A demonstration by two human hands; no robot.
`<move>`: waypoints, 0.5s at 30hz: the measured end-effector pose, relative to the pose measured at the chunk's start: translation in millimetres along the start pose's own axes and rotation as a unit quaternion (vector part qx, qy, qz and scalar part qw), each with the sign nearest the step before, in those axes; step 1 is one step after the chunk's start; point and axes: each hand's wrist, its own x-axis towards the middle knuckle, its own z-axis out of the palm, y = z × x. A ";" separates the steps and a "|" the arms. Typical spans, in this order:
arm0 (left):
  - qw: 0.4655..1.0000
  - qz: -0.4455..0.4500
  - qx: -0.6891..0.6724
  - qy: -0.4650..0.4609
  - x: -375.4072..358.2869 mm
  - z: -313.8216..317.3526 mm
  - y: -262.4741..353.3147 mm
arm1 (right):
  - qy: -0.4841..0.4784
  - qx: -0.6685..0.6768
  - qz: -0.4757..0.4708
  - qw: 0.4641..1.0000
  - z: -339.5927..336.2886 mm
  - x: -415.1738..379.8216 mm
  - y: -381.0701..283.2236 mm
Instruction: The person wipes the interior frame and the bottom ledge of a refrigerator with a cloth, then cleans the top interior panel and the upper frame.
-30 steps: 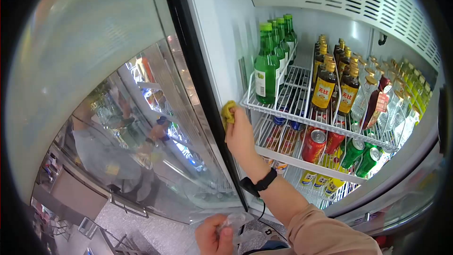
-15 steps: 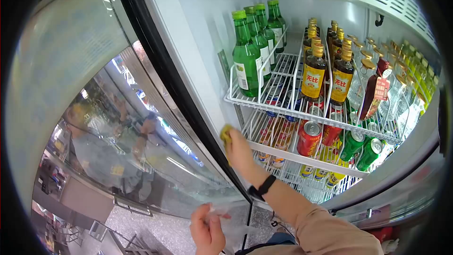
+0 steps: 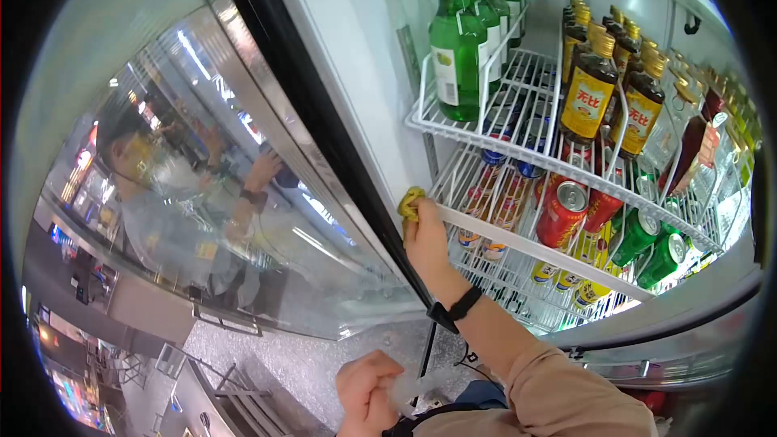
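My right hand [image 3: 426,247] presses a crumpled yellow cloth [image 3: 410,204] against the white inner side wall [image 3: 356,57] of an open drinks fridge, at the left end of the second wire shelf [image 3: 518,247]. A black watch sits on that wrist. Low in the view, my left hand [image 3: 368,392] is closed around a clear crinkled plastic item [image 3: 417,388]; what it is I cannot tell.
The upper wire shelf [image 3: 518,146] carries green glass bottles [image 3: 456,57] and amber bottles with yellow labels [image 3: 589,89]. Below lie red cans [image 3: 562,214] and green cans [image 3: 639,235]. The open glass door [image 3: 202,178] stands left, behind a black seal [image 3: 324,129].
My right hand slid the cloth down the wall from the upper shelf's corner to the second shelf's level. The left hand stayed low, still closed on the plastic.
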 end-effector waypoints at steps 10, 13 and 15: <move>0.999 0.016 0.043 -0.002 6.1 3.6 -12.2 | -0.002 0.079 -0.082 0.993 7.1 37.7 -18.1; 0.996 -0.015 0.083 -0.012 6.2 3.7 -21.1 | 0.027 0.032 -0.034 0.999 20.3 -11.3 19.3; 0.995 -0.023 0.094 -0.026 8.5 2.1 -26.0 | 0.014 0.026 -0.034 0.999 24.3 -37.0 41.4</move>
